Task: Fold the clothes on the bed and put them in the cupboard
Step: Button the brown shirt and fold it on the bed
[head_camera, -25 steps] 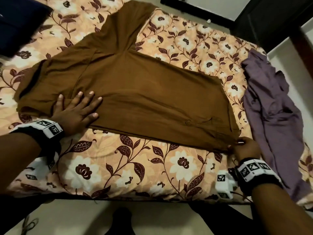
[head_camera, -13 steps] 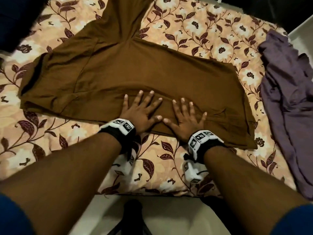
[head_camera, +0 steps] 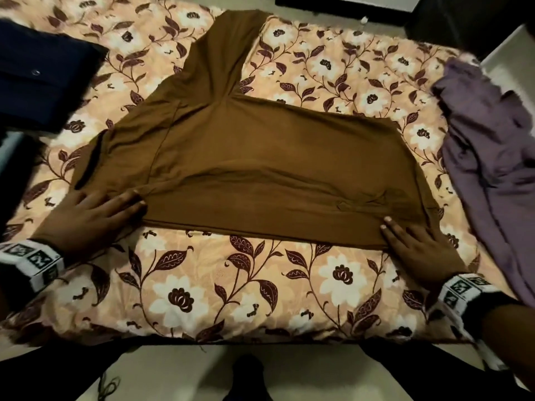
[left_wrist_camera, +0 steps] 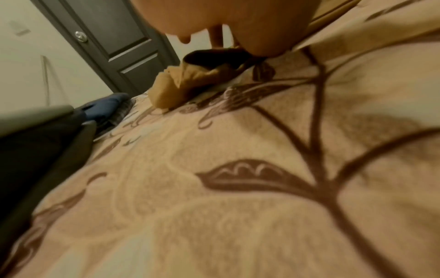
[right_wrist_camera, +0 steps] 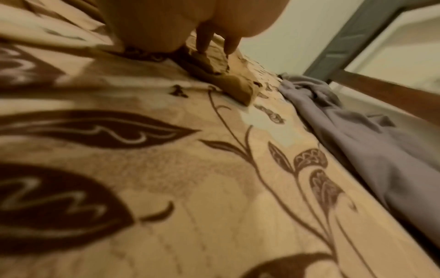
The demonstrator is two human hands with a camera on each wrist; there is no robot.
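Observation:
A brown long-sleeved shirt point(head_camera: 260, 169) lies spread on the floral bed cover point(head_camera: 231, 285), one sleeve reaching toward the far edge. My left hand point(head_camera: 95, 209) lies flat with straight fingers on the shirt's near left part. My right hand point(head_camera: 417, 241) presses flat on the near right corner of the hem. In the left wrist view the left hand point(left_wrist_camera: 214, 18) sits above the bunched brown cloth point(left_wrist_camera: 190, 79). In the right wrist view the fingers point(right_wrist_camera: 204, 41) of the right hand touch the shirt's corner point(right_wrist_camera: 233, 82).
A crumpled purple garment point(head_camera: 492, 169) lies along the bed's right side, also in the right wrist view point(right_wrist_camera: 357, 141). A folded navy garment point(head_camera: 37, 82) sits at the far left. A dark door point(left_wrist_camera: 107, 37) stands beyond the bed. The near bed edge point(head_camera: 260, 340) meets the floor.
Both hands have slid apart along the near hem, from the shirt's middle to its left and right ends, flattening the cloth.

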